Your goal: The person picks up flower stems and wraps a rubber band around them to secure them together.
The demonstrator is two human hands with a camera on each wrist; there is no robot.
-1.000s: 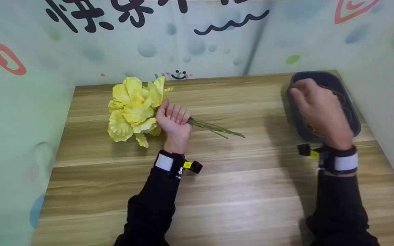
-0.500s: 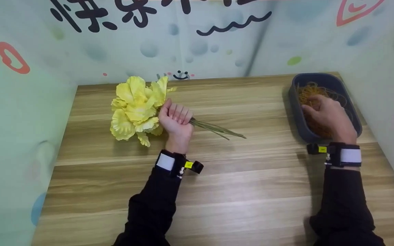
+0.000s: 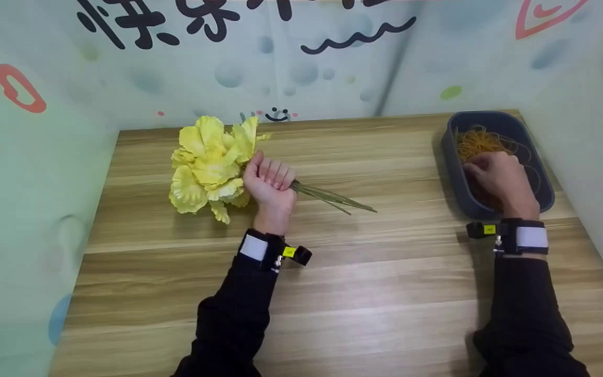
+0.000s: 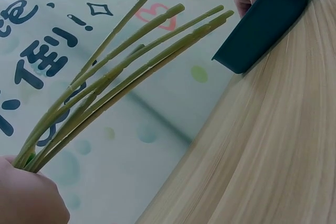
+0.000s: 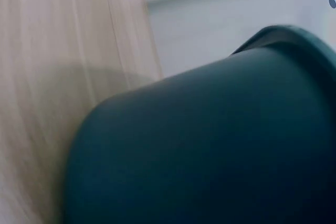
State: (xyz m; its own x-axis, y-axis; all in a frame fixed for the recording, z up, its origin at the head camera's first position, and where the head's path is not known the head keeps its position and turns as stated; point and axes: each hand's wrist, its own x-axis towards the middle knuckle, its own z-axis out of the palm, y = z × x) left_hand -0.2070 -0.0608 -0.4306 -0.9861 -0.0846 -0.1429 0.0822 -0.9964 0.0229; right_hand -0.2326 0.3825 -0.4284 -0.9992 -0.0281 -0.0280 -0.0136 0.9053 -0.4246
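Note:
My left hand (image 3: 270, 180) grips a bunch of artificial yellow flowers (image 3: 210, 165) by the stems, just below the blooms. The thin green stems (image 3: 327, 196) stick out to the right of the fist. In the left wrist view, the cut stem ends (image 4: 173, 14) fan out above that hand. At the right, a dark blue box (image 3: 453, 183) holds a tangle of tan rubber bands (image 3: 482, 140). My right hand (image 3: 503, 178) reaches down into it, thumb and forefinger drawn close together among the bands. Its fingertips are partly hidden, and I cannot tell whether they hold a band.
A wood-grain table (image 3: 359, 293) lies under both arms. Printed fabric walls (image 3: 301, 68) stand along its back and sides, and the box sits near the back right corner. The box's outer wall (image 5: 199, 145) fills most of the right wrist view.
My right hand has gone down from above the box into the rubber bands, and its thumb and forefinger have come closer together. The left hand keeps its hold on the flowers.

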